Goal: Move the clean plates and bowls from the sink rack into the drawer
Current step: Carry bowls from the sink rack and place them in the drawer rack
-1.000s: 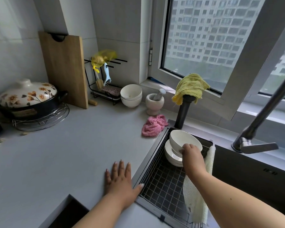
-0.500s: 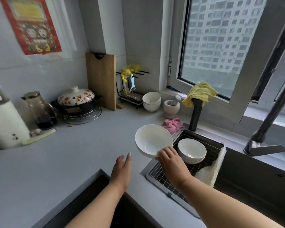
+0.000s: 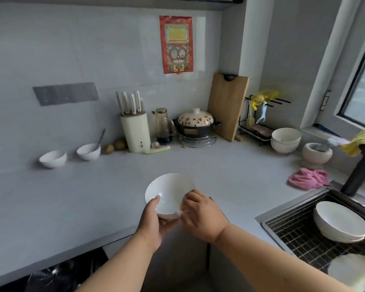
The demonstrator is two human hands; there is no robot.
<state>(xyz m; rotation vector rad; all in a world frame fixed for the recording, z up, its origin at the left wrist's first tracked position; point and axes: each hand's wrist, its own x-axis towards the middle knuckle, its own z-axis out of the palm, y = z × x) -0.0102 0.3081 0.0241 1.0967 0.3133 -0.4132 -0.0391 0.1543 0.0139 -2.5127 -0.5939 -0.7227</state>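
Both hands hold a white bowl [image 3: 169,194] above the bench [image 3: 72,199] edge: left hand [image 3: 154,220] cups its base, thumb on the rim, and right hand [image 3: 200,213] grips its side. Keeping it level, the person should lower it into the open drawer [image 3: 57,275]; stacked bowls [image 3: 339,222] wait on the sink rack [image 3: 299,234].

Both bare forearms are extended from the lower edge toward the frame's centre. The left hand [image 3: 151,223] is cupped with its thumb raised; the right hand [image 3: 200,211] is curled beside it, knuckles upward.
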